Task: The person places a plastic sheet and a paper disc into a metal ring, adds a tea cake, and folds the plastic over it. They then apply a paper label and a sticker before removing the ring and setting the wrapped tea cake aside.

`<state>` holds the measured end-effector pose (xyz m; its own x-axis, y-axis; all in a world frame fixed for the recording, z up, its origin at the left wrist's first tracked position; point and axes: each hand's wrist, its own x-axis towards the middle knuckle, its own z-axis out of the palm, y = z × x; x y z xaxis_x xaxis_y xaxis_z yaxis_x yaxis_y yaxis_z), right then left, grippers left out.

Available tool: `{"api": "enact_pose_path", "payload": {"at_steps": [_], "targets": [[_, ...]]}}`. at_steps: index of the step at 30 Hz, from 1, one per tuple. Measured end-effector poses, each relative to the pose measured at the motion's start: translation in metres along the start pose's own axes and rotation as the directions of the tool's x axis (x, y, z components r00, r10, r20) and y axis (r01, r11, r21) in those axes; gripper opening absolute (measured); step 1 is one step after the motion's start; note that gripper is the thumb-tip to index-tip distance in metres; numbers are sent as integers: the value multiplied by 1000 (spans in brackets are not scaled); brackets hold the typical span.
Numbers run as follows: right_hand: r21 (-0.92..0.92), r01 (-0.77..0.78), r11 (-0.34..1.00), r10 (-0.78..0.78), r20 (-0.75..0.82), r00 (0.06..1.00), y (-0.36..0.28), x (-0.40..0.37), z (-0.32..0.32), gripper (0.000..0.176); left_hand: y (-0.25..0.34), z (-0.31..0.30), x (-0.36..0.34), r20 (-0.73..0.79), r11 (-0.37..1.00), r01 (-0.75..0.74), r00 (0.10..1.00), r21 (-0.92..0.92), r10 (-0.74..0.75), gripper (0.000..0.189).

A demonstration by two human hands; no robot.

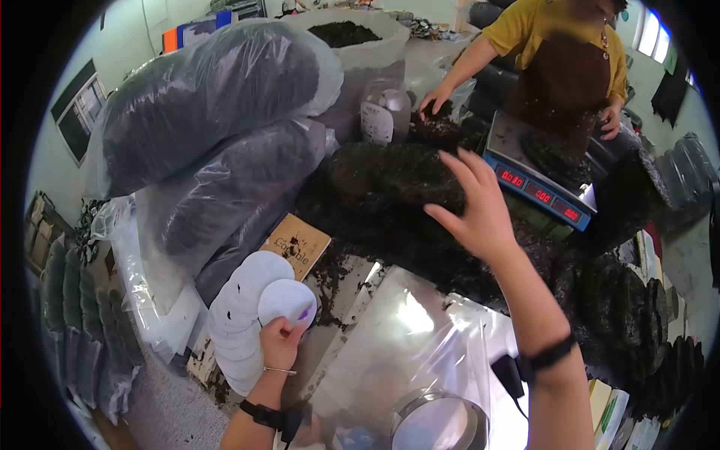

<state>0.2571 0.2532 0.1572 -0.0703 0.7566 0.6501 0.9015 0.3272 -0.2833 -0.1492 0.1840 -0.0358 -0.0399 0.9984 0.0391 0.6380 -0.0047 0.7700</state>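
Observation:
My left hand (280, 342) is closed on the lower edge of a white paper disc (286, 296), with a small purple mark near the fingertips. The disc overlaps a fanned stack of similar white discs (234, 330). My right hand (478, 206) is open with fingers spread, holding nothing, over a dark, seaweed-like mass (405, 240). A dark rounded cake (375, 176) of the same material lies just left of that hand. Below, between my arms, are clear plastic sheets (397, 337) and a round metal ring (474, 416).
Large bags (217, 90) of dark material are piled at the left. A cardboard piece (300, 244) lies beyond the discs. Ahead right stands a blue digital scale (536, 193) with dark material on it. Behind it, a person in a brown apron (559, 82) reaches into dark material.

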Motion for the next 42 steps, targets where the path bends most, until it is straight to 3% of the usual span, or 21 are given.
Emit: {"api": "enact_pose_path", "payload": {"at_steps": [1,2,3,5,7,9,13,18,21,23,26,29,30,31,33,35,37,38,39,41,42], "targets": [[-100,21,995,-15,65,998,10,11,21,80,7,-1,0,-17,992,-72,997,106,75,24],[-128,44,991,-26,137,990,30,13,47,77,2,1,1,-11,926,-280,956,252,292,24],[-73,-72,995,93,349,932,45,16,61,73,6,-1,0,-4,924,-280,957,262,291,24],[-170,-67,983,125,357,926,47,10,76,65,19,-8,-3,9,765,-448,865,462,501,24],[-162,-62,985,119,371,921,44,4,78,63,25,-24,-7,10,768,-412,884,490,467,14],[-248,-11,969,114,408,906,26,-4,63,60,39,-35,-14,-278,831,-421,803,363,528,13],[-410,118,904,-41,191,981,4,-41,56,70,97,-73,-52,-316,871,-451,812,195,491,22],[-351,209,913,-248,-68,966,-40,-108,-8,68,162,-74,-140,-135,511,-860,506,1,852,21],[-327,186,927,-236,-122,964,-82,-163,-68,58,172,-38,-201,-2,418,-902,420,-109,907,24],[-295,144,945,-196,-157,968,-107,-203,-105,53,163,-5,-226,138,258,-958,240,-126,961,27],[-290,75,954,-116,-127,985,-143,-275,-145,51,143,36,-247,259,357,-910,299,-214,918,28],[-254,33,967,-45,-42,998,-189,-344,-168,52,137,11,-251,233,503,-781,446,-369,864,24],[-235,6,972,-3,13,1000,-202,-365,-168,53,126,1,-249,246,504,-776,440,-379,864,24],[-220,-26,975,41,66,997,-215,-382,-165,55,112,-9,-246,209,721,-532,721,-445,661,31],[-142,-161,977,193,250,949,-228,-409,-157,60,124,-14,-236,215,832,-217,905,-511,368,38],[-189,-133,973,198,383,902,-229,-408,-164,59,177,-16,-205,591,880,-303,655,-365,471,68],[98,-382,919,294,477,829,-226,-384,-178,59,191,5,-198,741,694,-706,388,-144,548,107],[213,-463,861,315,490,812,-214,-373,-180,69,193,22,-192,833,663,-749,363,-7,419,124],[109,-609,785,462,553,694,-207,-352,-179,88,203,32,-190,840,669,-743,359,-7,407,124],[-196,-510,838,497,660,563,-190,-318,-160,102,223,48,-189,946,605,-776,305,179,111,131],[-289,-495,819,528,715,457,-188,-306,-142,104,219,54,-192,942,588,-789,310,178,130,134]]}}
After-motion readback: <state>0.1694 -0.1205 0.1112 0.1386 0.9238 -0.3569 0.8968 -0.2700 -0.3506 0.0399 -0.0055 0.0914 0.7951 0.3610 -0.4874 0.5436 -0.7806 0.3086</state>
